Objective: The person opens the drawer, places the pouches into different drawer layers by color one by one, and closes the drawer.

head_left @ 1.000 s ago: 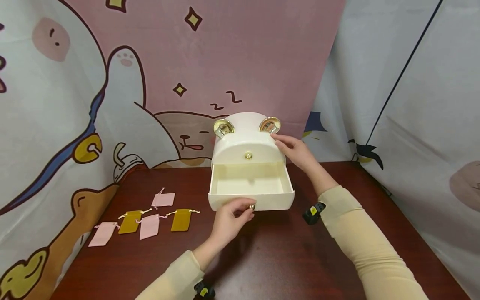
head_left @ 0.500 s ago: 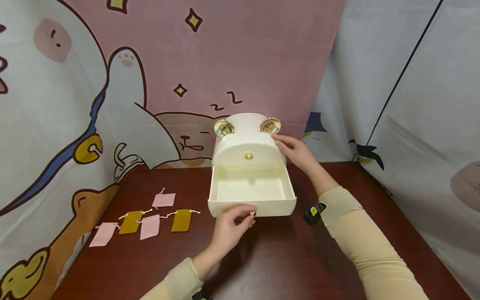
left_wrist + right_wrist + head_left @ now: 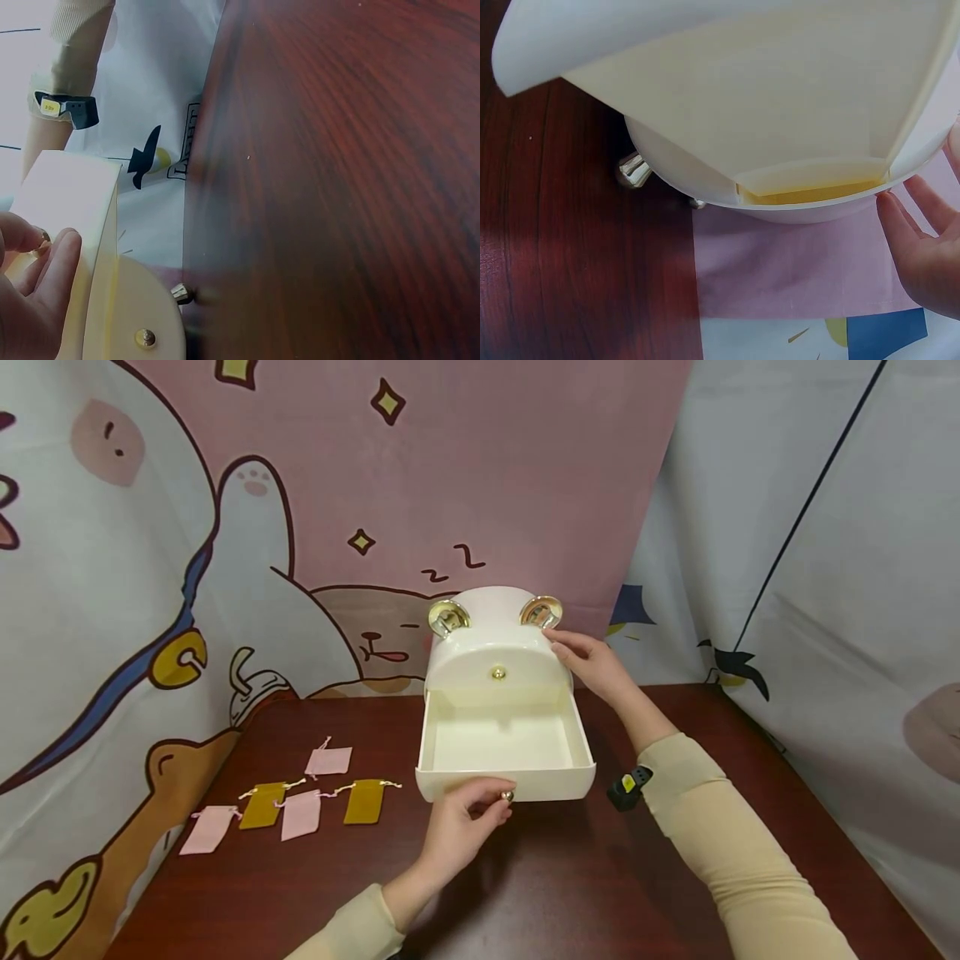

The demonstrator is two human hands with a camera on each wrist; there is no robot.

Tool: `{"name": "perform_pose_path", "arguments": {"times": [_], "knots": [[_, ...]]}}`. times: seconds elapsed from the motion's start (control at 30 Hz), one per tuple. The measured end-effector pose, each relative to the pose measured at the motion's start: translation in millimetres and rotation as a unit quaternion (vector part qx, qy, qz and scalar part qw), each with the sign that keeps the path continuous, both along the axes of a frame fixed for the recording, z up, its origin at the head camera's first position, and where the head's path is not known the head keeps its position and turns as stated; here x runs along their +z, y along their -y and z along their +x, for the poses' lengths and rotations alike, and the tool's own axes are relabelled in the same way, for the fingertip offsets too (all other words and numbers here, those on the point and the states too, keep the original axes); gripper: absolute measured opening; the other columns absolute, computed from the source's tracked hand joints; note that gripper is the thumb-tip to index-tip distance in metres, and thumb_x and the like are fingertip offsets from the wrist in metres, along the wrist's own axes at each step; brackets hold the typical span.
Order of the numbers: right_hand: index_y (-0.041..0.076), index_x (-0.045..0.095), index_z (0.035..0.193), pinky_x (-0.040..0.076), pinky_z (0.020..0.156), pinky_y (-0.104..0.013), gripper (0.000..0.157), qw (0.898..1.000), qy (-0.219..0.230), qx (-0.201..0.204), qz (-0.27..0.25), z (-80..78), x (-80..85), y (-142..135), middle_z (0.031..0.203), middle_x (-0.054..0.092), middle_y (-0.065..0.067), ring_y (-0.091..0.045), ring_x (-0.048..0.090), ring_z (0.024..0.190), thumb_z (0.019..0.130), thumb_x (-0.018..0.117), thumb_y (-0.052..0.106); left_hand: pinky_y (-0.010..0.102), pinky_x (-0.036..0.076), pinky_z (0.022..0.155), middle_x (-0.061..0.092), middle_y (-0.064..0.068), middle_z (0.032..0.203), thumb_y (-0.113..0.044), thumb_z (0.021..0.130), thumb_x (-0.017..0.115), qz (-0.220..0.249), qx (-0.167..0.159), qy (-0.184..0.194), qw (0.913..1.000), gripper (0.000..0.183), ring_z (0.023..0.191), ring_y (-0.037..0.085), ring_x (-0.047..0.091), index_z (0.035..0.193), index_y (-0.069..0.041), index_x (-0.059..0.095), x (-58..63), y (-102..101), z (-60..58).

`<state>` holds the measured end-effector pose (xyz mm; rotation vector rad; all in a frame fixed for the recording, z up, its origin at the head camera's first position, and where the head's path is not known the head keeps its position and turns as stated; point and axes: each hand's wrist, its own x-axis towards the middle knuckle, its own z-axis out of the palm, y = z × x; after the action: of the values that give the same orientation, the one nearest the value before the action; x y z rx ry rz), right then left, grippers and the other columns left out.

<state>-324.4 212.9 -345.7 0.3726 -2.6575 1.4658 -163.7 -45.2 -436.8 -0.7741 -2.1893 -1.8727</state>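
A white storage box point(image 3: 491, 647) with two gold ear-like discs point(image 3: 542, 612) stands toward the back of the table. Its lower drawer point(image 3: 551, 783) is pulled far out toward me, with nothing lying inside. Fingers and thumb of my left hand point(image 3: 453, 835) pinch the small gold knob point(image 3: 507, 796) on the drawer front; the left wrist view shows this hand point(image 3: 37, 292) close against the panel. Above the drawer, a second gold knob point(image 3: 498, 673) sits on the rounded front. My right hand point(image 3: 596, 667) rests its fingers on the box's upper right side, below the right disc.
Several drawstring pouches lie flat on the dark red table point(image 3: 562, 893) at left, some pink point(image 3: 330, 761), others mustard yellow point(image 3: 363, 802). Behind the box hangs a pink printed cloth point(image 3: 540, 485); a white cloth point(image 3: 825, 568) borders the right side.
The drawer has slid further out toward me, and my left hand has come nearer with its knob. My right hand keeps its place on the box.
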Motion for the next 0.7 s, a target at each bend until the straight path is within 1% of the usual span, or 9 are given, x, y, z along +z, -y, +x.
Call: {"name": "perform_pose_path", "arguments": {"times": [0.1, 0.23, 0.33, 0.43, 0.53, 0.6, 0.7], "knots": [[0.022, 0.052, 0.146, 0.039, 0.104, -0.057, 0.052, 1.000, -0.002, 0.000, -0.001, -0.3, -0.8, 0, 0.150, 0.046, -0.008, -0.036, 0.044, 0.134, 0.100, 0.054, 0.047, 0.030, 0.058, 0.067, 0.073, 0.006, 0.089, 0.007, 0.089, 0.069, 0.001, 0.003, 0.006, 1.0000, 0.023, 0.075, 0.024, 0.071, 0.108, -0.005, 0.074, -0.1, 0, 1.4], [0.023, 0.052, 0.146, 0.039, 0.104, -0.057, 0.052, 1.000, -0.003, 0.000, 0.003, -1.0, -1.5, -1, 0.150, 0.046, -0.008, -0.036, 0.045, 0.133, 0.100, 0.054, 0.047, 0.030, 0.058, 0.067, 0.073, 0.007, 0.090, 0.006, 0.089, 0.069, 0.010, 0.002, 0.014, 0.9999, 0.022, 0.075, 0.027, 0.071, 0.109, -0.003, 0.073, 0.0, 0, 2.1], [0.022, 0.052, 0.146, 0.040, 0.104, -0.057, 0.052, 1.000, -0.004, 0.001, 0.002, -1.2, -1.6, -1, 0.150, 0.046, -0.008, -0.036, 0.046, 0.133, 0.100, 0.054, 0.047, 0.029, 0.058, 0.068, 0.073, 0.008, 0.092, 0.005, 0.090, 0.068, 0.004, -0.006, 0.020, 0.9998, 0.022, 0.076, 0.026, 0.071, 0.110, -0.003, 0.073, 0.7, 1, 1.8], [0.023, 0.052, 0.146, 0.041, 0.103, -0.056, 0.052, 1.000, -0.004, 0.000, -0.002, -1.0, -1.8, -1, 0.149, 0.047, -0.008, -0.035, 0.047, 0.131, 0.100, 0.054, 0.047, 0.029, 0.058, 0.068, 0.072, 0.014, 0.095, 0.005, 0.091, 0.067, -0.007, -0.017, 0.029, 0.9994, 0.023, 0.078, 0.026, 0.071, 0.112, -0.002, 0.072, 1.2, 3, 0.9], [0.023, 0.052, 0.146, 0.042, 0.103, -0.055, 0.052, 1.000, -0.004, 0.000, -0.003, -0.7, -1.8, -1, 0.148, 0.048, -0.008, -0.035, 0.048, 0.130, 0.100, 0.054, 0.047, 0.029, 0.059, 0.068, 0.071, 0.018, 0.097, 0.005, 0.091, 0.066, -0.008, -0.030, 0.044, 0.9986, 0.024, 0.079, 0.028, 0.071, 0.114, -0.001, 0.071, 1.9, 5, 0.3], [0.024, 0.052, 0.146, 0.041, 0.103, -0.055, 0.052, 1.000, -0.005, -0.002, 0.000, -1.0, -1.8, 0, 0.148, 0.048, -0.007, -0.035, 0.048, 0.131, 0.100, 0.054, 0.047, 0.030, 0.059, 0.068, 0.071, 0.021, 0.097, 0.005, 0.091, 0.066, -0.003, -0.036, 0.052, 0.9980, 0.024, 0.079, 0.031, 0.071, 0.115, 0.001, 0.070, 3.1, 7, 0.6], [0.024, 0.052, 0.146, 0.041, 0.103, -0.055, 0.052, 1.000, -0.005, -0.003, 0.000, -1.5, -1.9, 0, 0.148, 0.048, -0.008, -0.035, 0.048, 0.131, 0.100, 0.054, 0.047, 0.031, 0.059, 0.067, 0.071, 0.023, 0.095, 0.005, 0.091, 0.066, 0.004, -0.040, 0.057, 0.9976, 0.022, 0.077, 0.032, 0.071, 0.113, 0.003, 0.070, 6.4, 10, 0.8]]}}
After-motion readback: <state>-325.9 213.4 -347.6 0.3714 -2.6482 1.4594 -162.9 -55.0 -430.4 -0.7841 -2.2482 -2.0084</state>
